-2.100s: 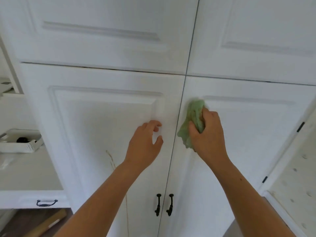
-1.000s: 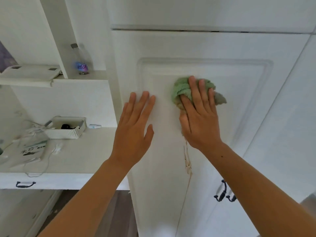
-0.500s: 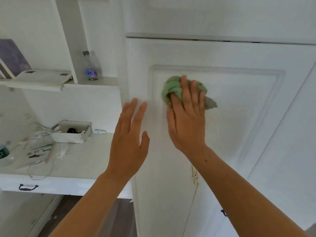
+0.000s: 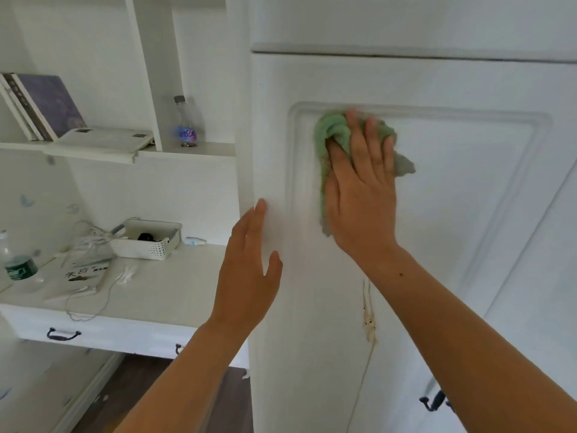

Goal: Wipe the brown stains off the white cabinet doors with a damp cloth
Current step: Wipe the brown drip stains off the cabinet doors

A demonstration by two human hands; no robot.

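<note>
On my far left the surface (image 4: 175, 285) carries a white basket (image 4: 150, 242). My left hand (image 4: 249, 270) is flat, fingers straight, holding nothing, at the left edge of the cabinet door (image 4: 452, 214); I cannot tell if it touches. My right hand (image 4: 362, 195), fingers spread, presses the green cloth (image 4: 331, 132) into the panel's upper-left corner. 1 brown stain (image 4: 368, 317) runs down the door below that wrist.

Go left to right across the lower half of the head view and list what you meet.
Green-labelled bottle → white basket → left hand → brown stain → black door handle. The right arm is left out because it spans too much of the width to place.
</note>
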